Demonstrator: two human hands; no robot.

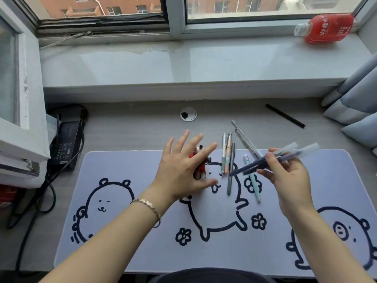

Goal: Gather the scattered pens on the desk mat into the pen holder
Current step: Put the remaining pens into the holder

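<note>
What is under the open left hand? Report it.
Under the left hand stands the red pen holder, partly visible between the fingers, with pen tips poking above. Its base and whatever else it holds are covered by the hand.

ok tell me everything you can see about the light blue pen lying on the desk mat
The light blue pen looks like slim pastel plastic with a white cap-like far end and a pale near tip. It lies flat on the desk mat, running near to far and slightly slanted, across a printed flower. The right hand holds two dark pens above its upper part, not touching it.
</note>
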